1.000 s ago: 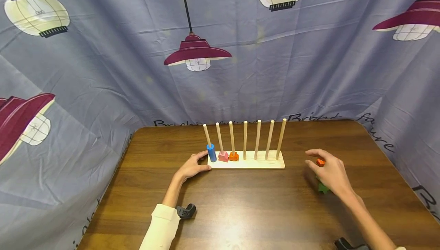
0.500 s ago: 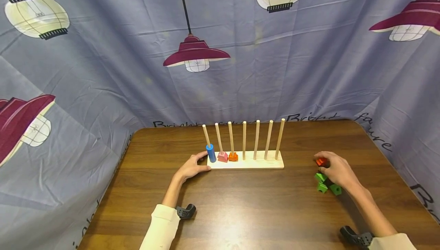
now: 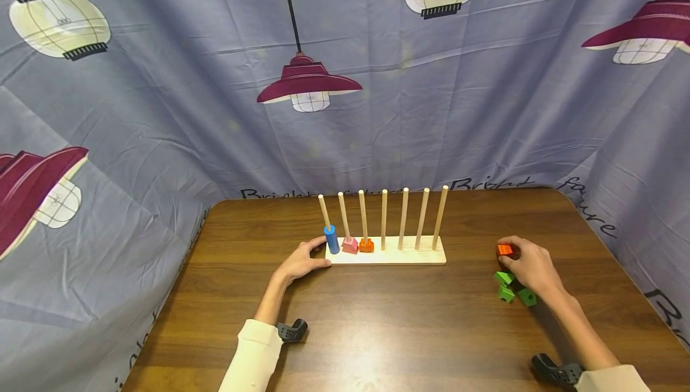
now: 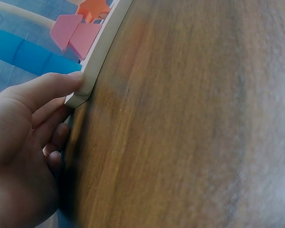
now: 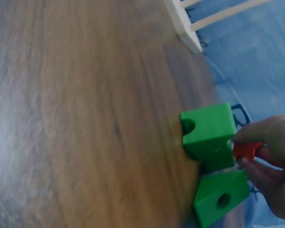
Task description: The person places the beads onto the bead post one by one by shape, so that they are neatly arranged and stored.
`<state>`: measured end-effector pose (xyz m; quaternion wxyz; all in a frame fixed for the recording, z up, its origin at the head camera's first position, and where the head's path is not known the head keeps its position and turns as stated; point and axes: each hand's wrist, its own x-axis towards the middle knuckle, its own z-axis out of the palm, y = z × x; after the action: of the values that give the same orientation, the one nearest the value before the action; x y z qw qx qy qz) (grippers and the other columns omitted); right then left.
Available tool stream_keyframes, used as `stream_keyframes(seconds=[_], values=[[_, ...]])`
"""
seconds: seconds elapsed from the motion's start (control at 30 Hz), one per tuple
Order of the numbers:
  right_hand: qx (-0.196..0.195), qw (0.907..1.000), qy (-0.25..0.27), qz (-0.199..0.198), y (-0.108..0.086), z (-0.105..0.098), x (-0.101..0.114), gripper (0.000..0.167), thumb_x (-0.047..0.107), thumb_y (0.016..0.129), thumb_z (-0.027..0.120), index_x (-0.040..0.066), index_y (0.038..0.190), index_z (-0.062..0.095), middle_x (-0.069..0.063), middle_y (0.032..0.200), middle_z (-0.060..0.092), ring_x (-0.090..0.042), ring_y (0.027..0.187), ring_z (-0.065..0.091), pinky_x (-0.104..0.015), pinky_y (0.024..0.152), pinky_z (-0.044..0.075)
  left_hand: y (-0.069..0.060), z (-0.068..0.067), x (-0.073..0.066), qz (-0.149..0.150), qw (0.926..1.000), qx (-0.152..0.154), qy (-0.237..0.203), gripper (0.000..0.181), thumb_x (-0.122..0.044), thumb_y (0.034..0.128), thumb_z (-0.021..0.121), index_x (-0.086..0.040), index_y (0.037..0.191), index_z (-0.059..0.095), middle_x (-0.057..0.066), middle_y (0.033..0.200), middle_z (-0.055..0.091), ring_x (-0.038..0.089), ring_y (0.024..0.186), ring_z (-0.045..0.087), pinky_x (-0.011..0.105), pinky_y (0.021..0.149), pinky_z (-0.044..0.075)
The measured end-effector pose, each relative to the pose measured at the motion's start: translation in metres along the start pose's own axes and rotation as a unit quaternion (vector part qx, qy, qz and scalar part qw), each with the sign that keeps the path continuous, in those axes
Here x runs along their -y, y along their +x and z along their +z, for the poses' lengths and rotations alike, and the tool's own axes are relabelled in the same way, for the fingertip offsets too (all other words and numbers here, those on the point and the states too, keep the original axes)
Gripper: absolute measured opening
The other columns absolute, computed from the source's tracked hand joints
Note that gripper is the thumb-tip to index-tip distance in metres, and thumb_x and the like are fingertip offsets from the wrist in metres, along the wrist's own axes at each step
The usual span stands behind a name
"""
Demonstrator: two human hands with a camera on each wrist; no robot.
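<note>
Orange-red and small, a block (image 3: 505, 250) sits lower right in the head frame, pinched between thumb and fingers of your right hand (image 3: 533, 267), near three green holed blocks (image 3: 505, 294); your left hand (image 3: 298, 262) grips the left end of the pale wooden peg rack (image 3: 393, 258).

Glossy wood-grain tbl (image 3: 409, 320), matt wd rack (image 3: 409, 256), smooth grn blks (image 5: 210, 125), cloth bkdrp (image 3: 345, 152)
</note>
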<state>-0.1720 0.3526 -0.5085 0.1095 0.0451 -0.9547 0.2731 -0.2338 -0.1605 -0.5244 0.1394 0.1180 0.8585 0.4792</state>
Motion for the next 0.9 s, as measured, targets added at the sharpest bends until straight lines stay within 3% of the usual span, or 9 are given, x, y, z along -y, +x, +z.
stream_keyframes(seconds=[0.07, 0.17, 0.3, 0.37, 0.43, 0.7, 0.8, 0.9], values=[[-0.031, 0.9994, 0.008, -0.012, 0.001, -0.001, 0.005, 0.033, 0.003, 0.081, 0.079, -0.003, 0.111, 0.067, -0.026, 0.096, 0.068, -0.042, 0.084, 0.066, -0.052, 0.068, 0.051, 0.000, 0.001, 0.000, 0.001, 1.0000, 0.000, 0.000, 0.071, -0.019, 0.0842, 0.079, -0.005, 0.147, 0.049, 0.020, 0.132, 0.050, 0.037, 0.125, 0.041, 0.058, 0.104, 0.032], [-0.071, 0.9966, 0.023, -0.035, 0.003, -0.005, 0.016, 0.033, 0.006, 0.080, 0.083, 0.002, 0.110, 0.071, -0.020, 0.093, 0.072, -0.033, 0.080, 0.070, -0.031, 0.066, 0.052, -0.001, 0.001, -0.001, 0.001, 1.0000, 0.001, -0.001, 0.071, -0.019, 0.0845, 0.079, -0.005, 0.147, 0.049, 0.021, 0.133, 0.049, 0.037, 0.126, 0.041, 0.059, 0.104, 0.032], [-0.099, 0.9920, 0.054, -0.057, 0.006, -0.012, 0.040, 0.033, 0.008, 0.080, 0.084, 0.003, 0.111, 0.073, -0.017, 0.092, 0.074, -0.001, 0.079, 0.066, -0.006, 0.066, 0.042, -0.001, 0.001, -0.001, -0.004, 1.0000, 0.003, -0.002, 0.071, -0.021, 0.0848, 0.079, -0.006, 0.148, 0.049, 0.022, 0.135, 0.048, 0.038, 0.127, 0.041, 0.060, 0.104, 0.032], [-0.104, 0.9892, 0.082, -0.062, 0.008, -0.015, 0.053, 0.033, 0.006, 0.081, 0.083, 0.002, 0.112, 0.073, -0.018, 0.093, 0.074, 0.013, 0.079, 0.059, -0.003, 0.067, 0.042, -0.001, 0.000, -0.001, -0.008, 1.0000, 0.003, -0.003, 0.071, -0.021, 0.0850, 0.078, -0.007, 0.148, 0.048, 0.022, 0.135, 0.047, 0.038, 0.127, 0.041, 0.060, 0.104, 0.032], [-0.101, 0.9861, 0.117, -0.060, 0.009, -0.017, 0.066, 0.033, 0.004, 0.082, 0.081, 0.000, 0.113, 0.071, -0.019, 0.096, 0.073, 0.019, 0.081, 0.056, -0.004, 0.067, 0.044, -0.001, 0.000, -0.001, -0.009, 0.9999, 0.003, -0.003, 0.071, -0.021, 0.0851, 0.078, -0.007, 0.148, 0.048, 0.022, 0.135, 0.047, 0.039, 0.128, 0.041, 0.061, 0.104, 0.032], [-0.090, 0.9614, 0.250, -0.071, 0.016, -0.026, 0.121, 0.031, -0.004, 0.083, 0.079, -0.003, 0.112, 0.069, -0.023, 0.102, 0.071, 0.007, 0.088, 0.064, -0.014, 0.075, 0.051, 0.000, 0.001, 0.000, -0.011, 0.9999, 0.001, -0.003, 0.071, -0.020, 0.0848, 0.079, -0.007, 0.148, 0.049, 0.022, 0.135, 0.048, 0.038, 0.127, 0.041, 0.061, 0.105, 0.031], [-0.089, 0.9564, 0.266, -0.081, 0.018, -0.027, 0.139, 0.031, -0.003, 0.082, 0.080, -0.001, 0.111, 0.070, -0.020, 0.101, 0.072, 0.003, 0.087, 0.066, -0.015, 0.074, 0.052, 0.000, 0.001, -0.001, -0.010, 0.9999, 0.001, -0.004, 0.071, -0.020, 0.0849, 0.079, -0.008, 0.148, 0.049, 0.022, 0.135, 0.047, 0.038, 0.128, 0.040, 0.061, 0.105, 0.031], [-0.091, 0.9576, 0.258, -0.090, 0.022, -0.026, 0.155, 0.030, -0.001, 0.081, 0.081, 0.002, 0.109, 0.070, -0.016, 0.097, 0.073, -0.002, 0.079, 0.067, -0.015, 0.067, 0.051, -0.001, 0.001, -0.001, -0.007, 1.0000, 0.002, -0.004, 0.071, -0.020, 0.0850, 0.079, -0.007, 0.148, 0.049, 0.022, 0.135, 0.047, 0.038, 0.127, 0.040, 0.061, 0.105, 0.031]])
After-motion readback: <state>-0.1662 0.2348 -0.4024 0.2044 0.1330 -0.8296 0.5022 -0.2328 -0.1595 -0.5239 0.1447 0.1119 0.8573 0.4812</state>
